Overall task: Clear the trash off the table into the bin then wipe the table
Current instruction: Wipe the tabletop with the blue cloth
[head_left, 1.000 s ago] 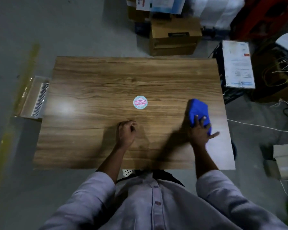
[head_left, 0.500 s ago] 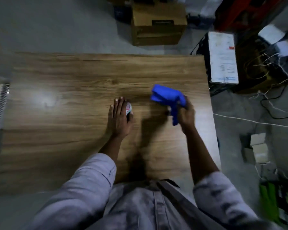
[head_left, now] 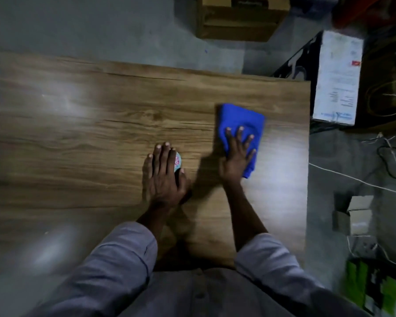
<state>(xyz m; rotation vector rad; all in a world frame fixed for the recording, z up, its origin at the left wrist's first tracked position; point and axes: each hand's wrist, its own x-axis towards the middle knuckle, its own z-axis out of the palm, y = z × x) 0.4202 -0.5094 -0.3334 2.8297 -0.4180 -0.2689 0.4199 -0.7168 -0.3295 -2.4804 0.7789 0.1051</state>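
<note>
The left hand lies flat on the tabletop, palm down. Its fingers are straight and close together. Under them is a small round lid, pink and pale blue. Most of the lid is hidden by the fingers, and only its right edge peeks out. The thumb sits just beside that edge.

The right hand lies flat on a blue cloth. Its fingers are spread wide and press the cloth down. The cloth is folded and lies on the right part of the tabletop, near the right edge. The lid is near the middle, to the left of the cloth, and the two do not touch.

The tabletop is brown wood with pale shiny spots of light. Gray sleeves cover both arms.

On the floor past the far edge stands a brown box. To the right there is a white box, some wires and a small open box.
</note>
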